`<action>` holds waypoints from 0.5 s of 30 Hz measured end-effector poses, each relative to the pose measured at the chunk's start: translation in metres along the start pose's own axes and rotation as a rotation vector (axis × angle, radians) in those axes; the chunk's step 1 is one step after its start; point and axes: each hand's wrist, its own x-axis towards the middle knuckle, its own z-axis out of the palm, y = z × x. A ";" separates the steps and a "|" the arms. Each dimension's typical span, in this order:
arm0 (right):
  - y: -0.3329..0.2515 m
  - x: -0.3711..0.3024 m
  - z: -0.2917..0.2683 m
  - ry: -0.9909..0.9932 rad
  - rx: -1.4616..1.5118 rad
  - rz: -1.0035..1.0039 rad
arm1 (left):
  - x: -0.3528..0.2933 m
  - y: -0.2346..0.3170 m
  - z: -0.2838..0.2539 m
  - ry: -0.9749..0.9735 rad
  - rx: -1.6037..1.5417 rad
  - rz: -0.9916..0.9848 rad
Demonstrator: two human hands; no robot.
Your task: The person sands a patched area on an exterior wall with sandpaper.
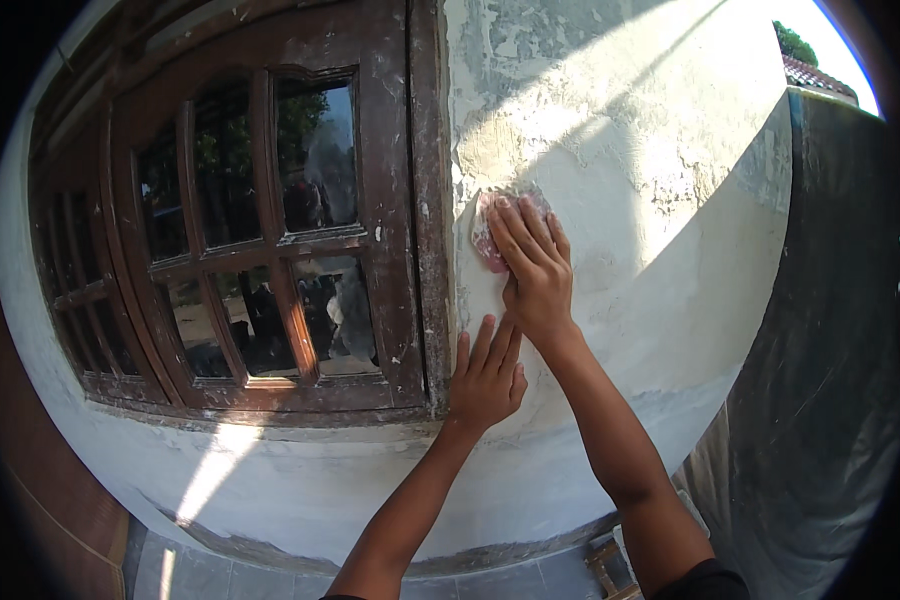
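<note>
Currently, sheet position: the reddish sanding sheet (490, 228) lies flat on the white plastered wall (660, 200), just at 3 o'clock of the brown window frame (425, 200), slightly above picture centre.
Right hand: the right hand (535, 270) is spread flat on the sheet, fingers extended and close together, pointing toward 11 o'clock; it presses the sheet to the wall with no curled grip (only the left and top edges of the sheet show past the fingers).
Left hand: the left hand (488, 375) lies open and flat on the wall at 6 o'clock of the right hand, fingers pointing toward 12 o'clock, holding nothing; its fingertips come close to the right wrist, contact not determinable.
Sheet handling: judged light, thin and flexible; it conforms to the wall under palm load. The abrasive face should grip plaster well, the backing less so, so slippage under the palm is possible.
Hold point: best controlled by even pressure from fingers and palm across its middle; pinching an edge would likely fold or tear it.
Wall surface: plaster is patchy and flaking toward 12 o'clock near the frame; judged brittle there.
Surroundings: glass panes (315, 160) at 9 o'clock reflect trees; a dark sheet-covered barrier (830, 350) stands at 3 o'clock.
</note>
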 end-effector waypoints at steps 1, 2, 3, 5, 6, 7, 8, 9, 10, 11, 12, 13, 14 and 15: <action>-0.006 -0.020 -0.007 -0.043 -0.006 0.015 | -0.002 0.001 0.002 -0.001 -0.004 0.000; -0.014 -0.034 -0.015 -0.046 -0.001 0.017 | -0.006 -0.001 0.002 -0.023 0.006 -0.013; -0.019 -0.042 -0.023 -0.065 0.034 0.026 | -0.006 -0.002 0.004 -0.039 0.013 -0.020; -0.021 -0.041 -0.030 -0.083 0.069 0.034 | -0.008 0.002 0.004 -0.018 0.022 -0.029; -0.020 -0.026 -0.034 0.019 0.088 0.011 | -0.005 0.002 0.004 0.006 0.034 -0.037; -0.017 -0.010 -0.039 0.116 0.102 -0.010 | -0.003 0.003 0.004 0.010 0.031 -0.032; -0.016 0.020 -0.040 0.219 0.065 -0.064 | -0.003 0.003 0.001 0.006 0.037 -0.034; -0.011 0.046 -0.038 0.269 0.021 -0.097 | -0.003 0.003 -0.001 0.004 0.039 -0.036; -0.005 0.070 -0.030 0.338 0.046 -0.128 | -0.004 0.003 -0.001 0.002 0.041 -0.036; 0.000 0.085 -0.023 0.292 0.003 -0.084 | -0.005 0.002 0.000 -0.002 0.030 -0.014; 0.008 0.088 -0.014 0.250 -0.011 -0.068 | -0.004 0.003 0.001 -0.005 0.014 0.013; 0.012 0.085 -0.001 0.207 -0.018 -0.049 | -0.004 0.003 0.000 -0.007 0.015 0.013; 0.010 0.069 0.005 0.177 -0.048 -0.022 | -0.003 0.004 0.000 -0.003 0.008 0.016; 0.006 0.050 0.011 0.178 -0.046 -0.020 | -0.003 0.002 -0.001 0.003 0.003 0.018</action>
